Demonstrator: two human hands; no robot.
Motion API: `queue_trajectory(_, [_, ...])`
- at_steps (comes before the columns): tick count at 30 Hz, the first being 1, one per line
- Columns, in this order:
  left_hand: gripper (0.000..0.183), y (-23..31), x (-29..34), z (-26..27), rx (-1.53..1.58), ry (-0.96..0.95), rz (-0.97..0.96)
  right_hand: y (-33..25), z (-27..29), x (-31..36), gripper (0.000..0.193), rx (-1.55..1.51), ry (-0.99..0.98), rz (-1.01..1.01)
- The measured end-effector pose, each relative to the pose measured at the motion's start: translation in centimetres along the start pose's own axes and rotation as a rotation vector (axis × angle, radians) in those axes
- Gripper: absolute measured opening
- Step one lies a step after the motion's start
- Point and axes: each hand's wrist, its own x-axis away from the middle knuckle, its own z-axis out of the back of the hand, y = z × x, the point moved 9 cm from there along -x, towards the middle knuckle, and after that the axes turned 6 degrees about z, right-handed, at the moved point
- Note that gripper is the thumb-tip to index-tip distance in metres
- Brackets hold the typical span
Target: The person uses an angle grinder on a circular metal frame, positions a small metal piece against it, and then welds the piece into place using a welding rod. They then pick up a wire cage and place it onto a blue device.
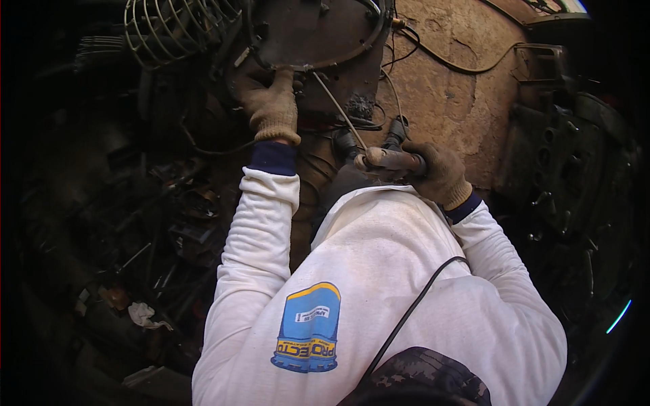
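The left hand (271, 101), in a tan work glove, has its thumb at the near edge of a metal ring (337, 63); the other fingers are bent and partly hidden, so I cannot tell whether they grip or merely steady it. The ring lies over a dark metal table (363, 78), with a wire cage (179, 30) at far left. The gloved right hand (440, 174), nearer and to the right, is wrapped round an electrode holder (393, 161). Its thin rod (340, 111) slants far and left to the ring's near edge; whether they touch is unclear. The likely risks: a slight wrist turn would swing the long rod's tip off the ring or toward the left thumb, and uneven thumb pressure could shift the ring.
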Motion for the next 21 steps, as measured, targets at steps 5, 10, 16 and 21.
queue_trajectory(5, [0.010,1.2,1.2,-0.3,-0.022,0.017,0.088,0.2,0.0,0.0,0.045,-0.017,0.006,0.021])
queue_trajectory(10, [0.011,0.6,0.9,-0.1,-0.043,0.020,0.028,0.5,0.1,0.0,0.047,-0.027,-0.008,0.012])
queue_trajectory(16, [0.019,0.6,1.0,-0.5,-0.097,0.028,0.037,0.8,0.2,0.0,0.048,-0.048,-0.010,0.003])
queue_trajectory(21, [0.020,0.5,0.7,-0.4,-0.355,-0.017,-0.012,0.6,0.6,0.3,0.050,-0.042,-0.008,0.053])
